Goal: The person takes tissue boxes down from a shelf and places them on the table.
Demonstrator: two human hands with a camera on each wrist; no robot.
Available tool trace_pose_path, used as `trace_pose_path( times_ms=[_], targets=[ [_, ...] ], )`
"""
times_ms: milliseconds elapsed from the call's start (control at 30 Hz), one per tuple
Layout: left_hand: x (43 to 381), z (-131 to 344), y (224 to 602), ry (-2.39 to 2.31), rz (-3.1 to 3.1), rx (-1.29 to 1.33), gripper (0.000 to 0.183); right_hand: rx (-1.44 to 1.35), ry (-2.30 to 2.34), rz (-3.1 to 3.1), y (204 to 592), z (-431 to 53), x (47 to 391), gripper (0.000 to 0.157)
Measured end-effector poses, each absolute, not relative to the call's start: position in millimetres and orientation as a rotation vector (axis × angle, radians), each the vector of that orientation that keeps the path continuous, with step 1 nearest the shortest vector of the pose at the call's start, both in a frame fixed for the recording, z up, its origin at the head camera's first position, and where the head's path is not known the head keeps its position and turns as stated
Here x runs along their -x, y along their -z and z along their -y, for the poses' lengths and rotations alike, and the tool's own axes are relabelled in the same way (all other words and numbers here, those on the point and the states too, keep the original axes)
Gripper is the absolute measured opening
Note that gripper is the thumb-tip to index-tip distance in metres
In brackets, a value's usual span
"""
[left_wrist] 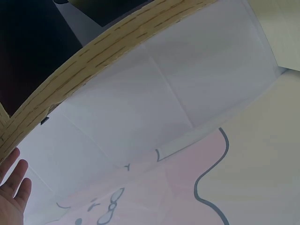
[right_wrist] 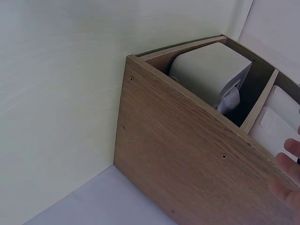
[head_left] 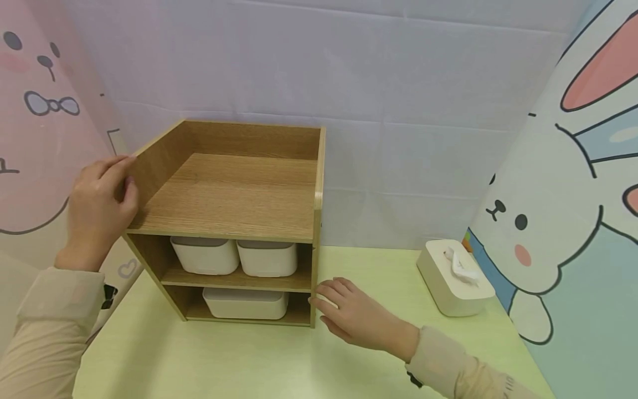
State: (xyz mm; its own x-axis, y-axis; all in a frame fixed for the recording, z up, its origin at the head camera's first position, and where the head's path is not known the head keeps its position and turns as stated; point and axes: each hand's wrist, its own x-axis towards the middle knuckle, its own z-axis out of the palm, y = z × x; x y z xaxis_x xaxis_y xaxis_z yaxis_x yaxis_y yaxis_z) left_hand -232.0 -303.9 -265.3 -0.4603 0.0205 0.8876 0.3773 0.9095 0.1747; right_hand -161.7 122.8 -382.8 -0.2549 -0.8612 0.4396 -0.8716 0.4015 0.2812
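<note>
Some sleeve lettering [head_left: 509, 383], unreadable; left grip [head_left: 99, 199] pinching wooden shelf [head_left: 244, 194], right grip [head_left: 356, 316] loose beside it.

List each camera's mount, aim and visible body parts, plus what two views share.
Head: worn there, facing forward and down at the wooden shelf; left hand, right hand, sleeves show.
Left wrist: worn there, facing the shelf's edge and bow drawing; fingers show.
Right wrist: worn there, facing the shelf's side; fingers show.
Head and left wrist share the bow drawing.

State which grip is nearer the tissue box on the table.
The right grip: it is left of the tissue box, beside the shelf; the left grip is at the shelf's left wall.
</note>
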Motion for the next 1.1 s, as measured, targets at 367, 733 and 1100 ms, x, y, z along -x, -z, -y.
trace_pose_path(
  times_ms=[367, 733, 1100],
  targets=[
    [232, 304, 266, 0.431, 2.016, 0.287, 0.031, -1.523, 0.103, 2.107, 372, -98, 158, 0.038],
    [231, 303, 265, 0.433, 2.014, 0.285, 0.031, -1.522, 0.088, 2.132, 364, -73, 162, 0.034],
    [231, 303, 264, 0.427, 2.020, 0.280, 0.031, -1.480, 0.175, 2.121, 350, -49, 178, 0.033]
  ],
)
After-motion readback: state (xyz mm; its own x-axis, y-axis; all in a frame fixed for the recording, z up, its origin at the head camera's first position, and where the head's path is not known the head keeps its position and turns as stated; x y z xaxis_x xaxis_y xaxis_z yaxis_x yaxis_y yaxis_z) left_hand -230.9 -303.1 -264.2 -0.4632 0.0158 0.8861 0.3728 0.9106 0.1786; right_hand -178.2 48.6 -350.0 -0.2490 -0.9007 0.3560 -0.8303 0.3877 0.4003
